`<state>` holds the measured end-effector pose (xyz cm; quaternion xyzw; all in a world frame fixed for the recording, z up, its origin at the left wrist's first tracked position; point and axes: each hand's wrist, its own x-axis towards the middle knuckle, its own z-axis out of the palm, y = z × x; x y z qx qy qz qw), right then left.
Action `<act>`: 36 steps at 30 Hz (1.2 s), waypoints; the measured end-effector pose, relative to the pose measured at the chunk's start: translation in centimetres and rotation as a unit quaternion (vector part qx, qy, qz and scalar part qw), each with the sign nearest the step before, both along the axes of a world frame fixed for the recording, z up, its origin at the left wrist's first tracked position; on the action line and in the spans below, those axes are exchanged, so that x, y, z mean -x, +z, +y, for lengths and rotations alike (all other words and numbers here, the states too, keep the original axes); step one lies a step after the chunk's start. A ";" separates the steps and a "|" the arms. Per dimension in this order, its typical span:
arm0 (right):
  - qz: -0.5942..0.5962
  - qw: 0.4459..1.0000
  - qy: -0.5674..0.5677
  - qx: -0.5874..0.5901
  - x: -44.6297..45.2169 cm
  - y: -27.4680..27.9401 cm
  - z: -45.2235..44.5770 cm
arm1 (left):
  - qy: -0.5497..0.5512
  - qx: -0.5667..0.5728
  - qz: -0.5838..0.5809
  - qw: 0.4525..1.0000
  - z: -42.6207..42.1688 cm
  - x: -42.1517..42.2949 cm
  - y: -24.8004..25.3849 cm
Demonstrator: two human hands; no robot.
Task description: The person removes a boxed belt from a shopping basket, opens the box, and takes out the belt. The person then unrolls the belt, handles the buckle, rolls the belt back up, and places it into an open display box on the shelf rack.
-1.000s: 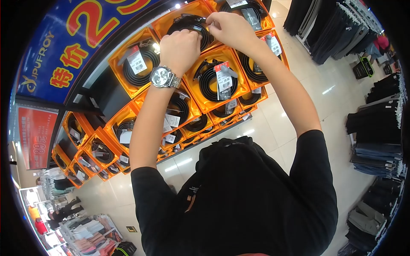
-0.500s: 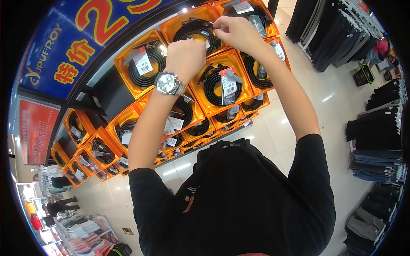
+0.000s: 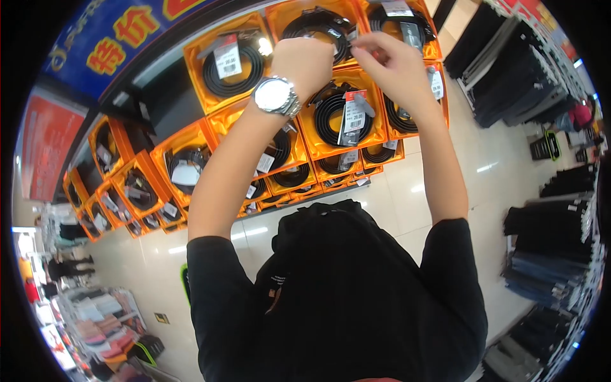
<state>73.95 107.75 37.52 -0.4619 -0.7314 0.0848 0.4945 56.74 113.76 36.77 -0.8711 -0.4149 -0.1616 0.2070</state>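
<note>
A coiled black belt (image 3: 312, 24) lies in an orange satin-lined box at the top of the display. Over the front edge of this box is my left hand (image 3: 302, 67), a silver watch (image 3: 275, 95) on its wrist. Its fingers are curled into a fist, and whatever they hold is hidden behind the knuckles. My right hand (image 3: 398, 67) is at the box's right side, thumb and index finger bent together near a small pale piece by the coil. A bit of red shows inside its fingers, too small to name.
Several more boxed belts surround my hands, one with a white price tag (image 3: 354, 118) just below. A blue sale sign (image 3: 83, 57) stands at upper left. Clothes racks (image 3: 509, 63) line the right side, and folded clothes (image 3: 105, 325) lie at lower left.
The view has shifted, so the boxes sit higher and further right. My right hand has drawn a little right, away from my left. My left hand stays over the same box.
</note>
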 end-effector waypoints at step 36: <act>-0.574 0.507 0.335 0.549 -11.8 -49.5 -21.0 | 0.673 0.376 -0.528 0.355 -71.0 6.4 -50.2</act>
